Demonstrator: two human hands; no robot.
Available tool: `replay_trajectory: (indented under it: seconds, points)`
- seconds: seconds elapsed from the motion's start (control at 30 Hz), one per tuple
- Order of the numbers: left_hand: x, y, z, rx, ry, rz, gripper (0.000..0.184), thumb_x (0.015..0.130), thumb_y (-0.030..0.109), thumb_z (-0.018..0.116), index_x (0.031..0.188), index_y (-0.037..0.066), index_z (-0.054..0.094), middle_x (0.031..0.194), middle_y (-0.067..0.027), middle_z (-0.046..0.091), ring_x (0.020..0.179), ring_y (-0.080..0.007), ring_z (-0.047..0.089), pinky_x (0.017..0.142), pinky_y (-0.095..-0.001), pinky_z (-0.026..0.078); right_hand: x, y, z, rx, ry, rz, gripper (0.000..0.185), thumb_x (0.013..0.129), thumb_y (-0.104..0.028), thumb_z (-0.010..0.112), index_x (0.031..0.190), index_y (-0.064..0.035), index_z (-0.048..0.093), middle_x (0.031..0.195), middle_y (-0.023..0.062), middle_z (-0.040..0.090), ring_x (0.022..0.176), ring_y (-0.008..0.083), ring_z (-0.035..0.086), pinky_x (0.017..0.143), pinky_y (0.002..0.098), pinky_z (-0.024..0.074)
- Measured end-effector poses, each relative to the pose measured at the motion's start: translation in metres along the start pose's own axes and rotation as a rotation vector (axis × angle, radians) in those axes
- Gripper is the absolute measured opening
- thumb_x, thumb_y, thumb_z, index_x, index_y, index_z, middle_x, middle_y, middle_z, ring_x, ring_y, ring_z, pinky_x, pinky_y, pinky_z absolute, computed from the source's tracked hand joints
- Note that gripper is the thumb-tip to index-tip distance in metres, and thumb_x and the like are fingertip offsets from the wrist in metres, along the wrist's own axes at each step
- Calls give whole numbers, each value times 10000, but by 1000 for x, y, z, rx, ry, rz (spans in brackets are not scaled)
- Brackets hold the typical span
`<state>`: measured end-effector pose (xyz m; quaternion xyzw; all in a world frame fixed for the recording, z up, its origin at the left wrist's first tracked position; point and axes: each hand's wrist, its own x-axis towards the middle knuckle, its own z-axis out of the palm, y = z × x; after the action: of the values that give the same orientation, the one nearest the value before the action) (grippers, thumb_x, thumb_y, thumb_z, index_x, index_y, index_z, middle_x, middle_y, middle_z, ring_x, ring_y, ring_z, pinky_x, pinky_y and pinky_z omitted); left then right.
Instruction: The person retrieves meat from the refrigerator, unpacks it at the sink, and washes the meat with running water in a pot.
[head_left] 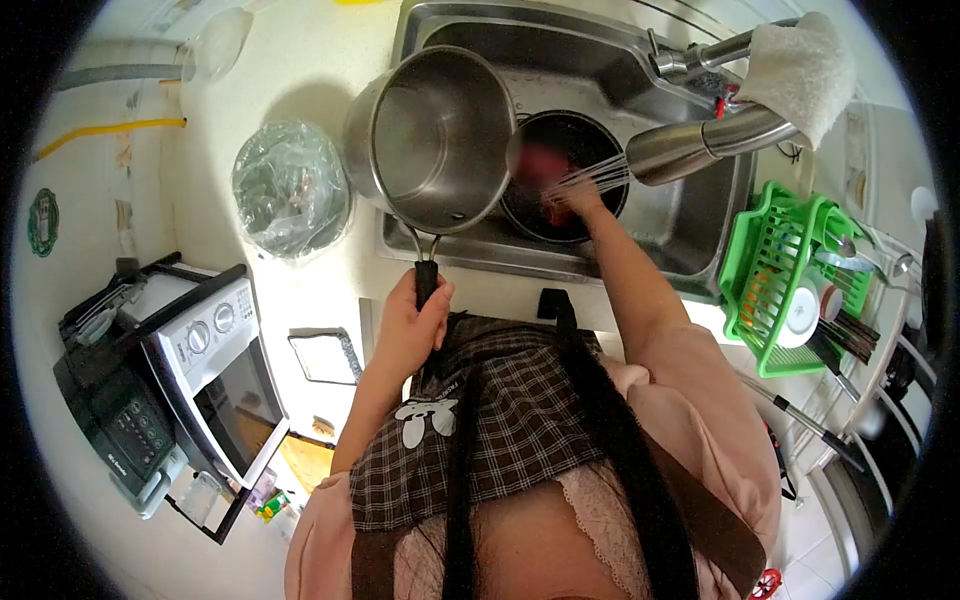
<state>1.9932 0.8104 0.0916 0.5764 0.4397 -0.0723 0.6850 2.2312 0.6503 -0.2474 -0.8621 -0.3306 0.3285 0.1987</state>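
My left hand (408,325) is wrapped round the black handle of a steel saucepan (430,140). The saucepan is held tilted over the left edge of the sink, its inside facing me, and nothing shows in it. My right hand (580,197) reaches down over a dark round pan (560,232) in the sink, under running water (595,178) from the faucet (680,150). A blurred red thing (540,162) lies by the fingers in the pan. The water and blur hide my right fingers and whatever they may hold.
A bin lined with a clear plastic bag (292,190) stands left of the steel sink (735,215). At right is a green dish rack (770,290) with dishes and utensils. A white cloth (805,75) hangs on the faucet. A toaster oven (215,350) sits at lower left.
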Motion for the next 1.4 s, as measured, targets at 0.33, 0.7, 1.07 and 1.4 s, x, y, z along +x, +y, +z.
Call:
replay_trajectory:
  seconds: [0.33,0.7,1.07,1.4]
  points:
    - [2,11,0,47,7,-30,204,865,207,530,853,25,437,553,-12,443,393,-76,387,376,-220,318,11,25,21,165,-56,152,268,713,-218,650,875,-6,626,852,107,648,762,189,628,648,317,497]
    - [1,8,-1,21,11,-31,210,869,216,522,847,25,437,555,-7,441,395,-72,386,376,-215,316,-6,18,2,223,208,69,282,692,-319,673,743,-41,665,802,99,655,746,211,628,659,295,487]
    - [2,2,-1,21,3,-28,223,867,228,527,850,25,438,552,-6,436,395,-71,387,374,-215,315,-4,7,-10,321,-15,9,238,746,-239,641,818,-12,654,830,99,653,735,177,625,623,288,486]
    - [3,3,1,24,-4,-40,226,870,226,522,860,17,434,570,-11,438,393,-73,385,370,-216,318,2,-2,10,197,45,233,409,739,-340,622,941,14,591,905,157,617,808,252,606,694,333,484]
